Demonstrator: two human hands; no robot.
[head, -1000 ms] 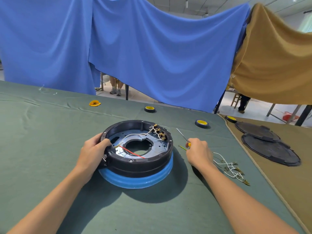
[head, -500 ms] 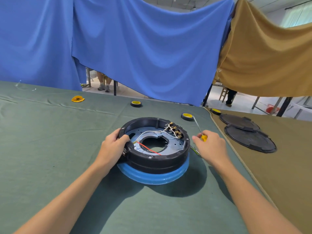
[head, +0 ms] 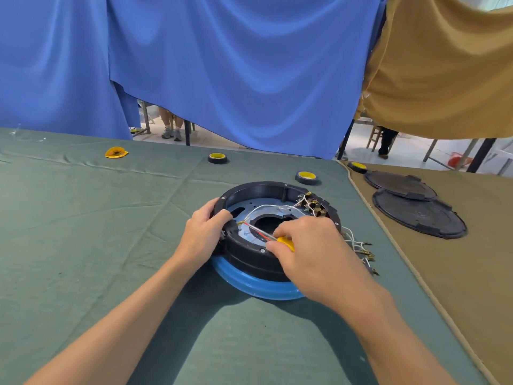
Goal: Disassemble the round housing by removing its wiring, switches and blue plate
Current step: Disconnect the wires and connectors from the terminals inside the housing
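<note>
the round black housing (head: 258, 187) sits on a blue ring (head: 244, 282) near the middle of the green-clothed table (head: 97, 232), with its blue plate (head: 241, 208), white wiring (head: 261, 208) and switches (head: 313, 207) at the far right rim inside it. the left hand (head: 205, 234) grips the housing's left rim, fingers curled over the edge; the right hand (head: 313, 251) pinches a yellow-handled screwdriver (head: 286, 241) whose shaft lies across the plate. loose wires (head: 355, 243) lie just right of the housing, two black covers (head: 419, 218) farther right.

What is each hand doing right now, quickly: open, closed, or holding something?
Left hand: grips the round housing by its left rim.
Right hand: holds the yellow-handled screwdriver, shaft pointing into the housing.
</note>
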